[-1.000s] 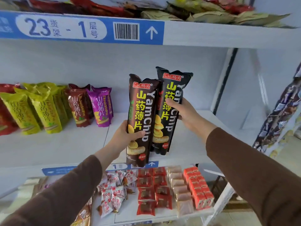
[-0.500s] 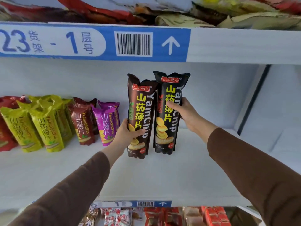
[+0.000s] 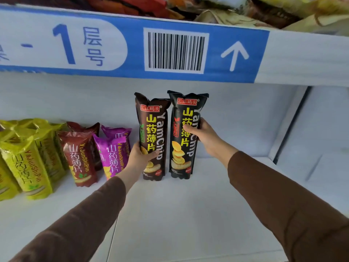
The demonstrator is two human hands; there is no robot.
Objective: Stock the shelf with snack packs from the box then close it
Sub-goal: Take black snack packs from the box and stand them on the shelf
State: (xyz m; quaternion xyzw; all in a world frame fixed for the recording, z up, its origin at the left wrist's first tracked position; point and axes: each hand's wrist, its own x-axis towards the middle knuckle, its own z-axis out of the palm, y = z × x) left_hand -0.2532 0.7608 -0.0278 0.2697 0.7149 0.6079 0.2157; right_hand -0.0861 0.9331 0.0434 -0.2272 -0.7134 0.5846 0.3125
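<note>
My left hand (image 3: 138, 156) grips a tall dark-brown YamChip pack (image 3: 154, 129) around its lower half. My right hand (image 3: 202, 136) grips a black YamChip pack (image 3: 184, 152) at its middle. Both packs stand upright side by side, deep on the white shelf (image 3: 188, 214), their bottoms at or just above its surface. The box is out of view.
To the left stand purple packs (image 3: 112, 156), maroon packs (image 3: 80, 157) and several yellow packs (image 3: 28, 163). Overhead runs the upper shelf's edge with a blue label (image 3: 132, 50) and more snack bags on top. A white side wall (image 3: 321, 138) closes the right.
Both hands have carried the two packs deeper into the shelf and lower toward its surface. The view has closed in, and the shelf below has dropped out of sight.
</note>
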